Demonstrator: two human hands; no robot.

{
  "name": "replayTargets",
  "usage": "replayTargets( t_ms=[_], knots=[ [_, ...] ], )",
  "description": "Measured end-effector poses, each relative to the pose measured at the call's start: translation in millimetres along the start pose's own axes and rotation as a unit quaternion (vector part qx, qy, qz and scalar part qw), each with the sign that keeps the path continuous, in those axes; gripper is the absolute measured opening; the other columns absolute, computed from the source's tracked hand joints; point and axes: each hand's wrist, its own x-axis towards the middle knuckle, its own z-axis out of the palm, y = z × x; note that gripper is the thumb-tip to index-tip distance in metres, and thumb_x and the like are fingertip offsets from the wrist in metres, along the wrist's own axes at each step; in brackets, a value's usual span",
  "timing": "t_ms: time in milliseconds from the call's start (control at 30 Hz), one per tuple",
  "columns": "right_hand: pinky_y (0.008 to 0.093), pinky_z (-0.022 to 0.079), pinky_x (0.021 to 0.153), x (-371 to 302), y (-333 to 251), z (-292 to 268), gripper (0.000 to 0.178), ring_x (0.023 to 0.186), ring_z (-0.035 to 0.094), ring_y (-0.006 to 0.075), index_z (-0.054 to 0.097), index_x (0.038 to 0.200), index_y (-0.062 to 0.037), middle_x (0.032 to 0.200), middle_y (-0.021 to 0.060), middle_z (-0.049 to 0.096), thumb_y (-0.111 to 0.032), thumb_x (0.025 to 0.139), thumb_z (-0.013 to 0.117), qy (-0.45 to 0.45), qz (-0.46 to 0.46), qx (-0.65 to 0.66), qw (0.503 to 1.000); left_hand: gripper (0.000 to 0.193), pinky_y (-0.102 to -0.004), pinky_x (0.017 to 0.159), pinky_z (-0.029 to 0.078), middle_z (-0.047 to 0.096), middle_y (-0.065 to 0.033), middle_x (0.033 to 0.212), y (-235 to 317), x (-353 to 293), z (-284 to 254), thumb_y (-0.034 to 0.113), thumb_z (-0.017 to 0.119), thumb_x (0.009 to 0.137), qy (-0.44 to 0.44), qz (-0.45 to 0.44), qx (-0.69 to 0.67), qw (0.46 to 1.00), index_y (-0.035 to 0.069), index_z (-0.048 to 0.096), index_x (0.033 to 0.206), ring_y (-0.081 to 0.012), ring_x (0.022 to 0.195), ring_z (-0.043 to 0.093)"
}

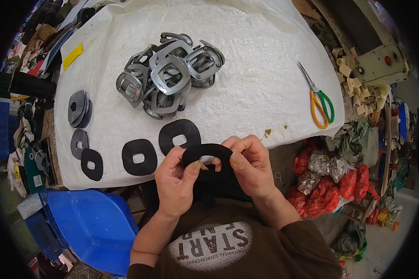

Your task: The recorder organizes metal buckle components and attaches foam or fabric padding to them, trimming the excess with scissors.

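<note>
Between my left hand (176,179) and my right hand (253,167) a black, rounded-square ring of soft-looking sheet (207,149) is pinched at its two sides. It bends a little, just past the table's near edge. Thumbs lie on top; some fingers are hidden beneath. Close to my left hand, similar black rings lie flat on the table, one (193,128) just beyond it and another (139,145) to its left. Farther left, a third black ring (97,173) lies by a grey ring (80,151) and a small grey stack (79,114).
A heap of grey metal frames (163,90) sits mid-table on a white woven sheet (256,69). Scissors (319,100) with orange and green handles lie right. A blue basin (88,223) stands lower left, red plastic bags (319,197) lower right. A yellow strip (72,56) lies far left.
</note>
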Motion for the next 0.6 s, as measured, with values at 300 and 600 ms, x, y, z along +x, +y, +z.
replayTargets(
  t_ms=[300,600],
  knots=[
    [0.0327,0.039,0.080,-3.4,2.4,17.9,0.016,0.070,0.047,0.0165,0.048,0.088,-0.0052,0.081,0.0103,0.052,-0.019,0.089,0.056,0.052,0.075,0.231,0.969,0.016,-0.0197,0.064,0.037,0.047,-0.0006,0.082,-6.0,-1.7,1.1,0.009,0.059,0.087,0.012,0.052,-0.010,0.999,-0.003,0.054,0.096,-0.0068,0.073,0.045],
    [0.0286,0.042,0.068,-6.6,6.6,10.1,0.016,0.063,0.048,0.0153,0.049,0.094,-0.0035,0.074,0.0101,0.053,-0.015,0.087,0.057,-0.003,0.073,0.288,0.955,0.020,-0.0201,0.064,0.036,0.047,-0.0018,0.081,3.4,-1.6,0.2,0.014,0.060,0.088,-0.042,0.092,0.070,0.992,-0.003,0.054,0.095,-0.0079,0.072,0.045]
  ],
)
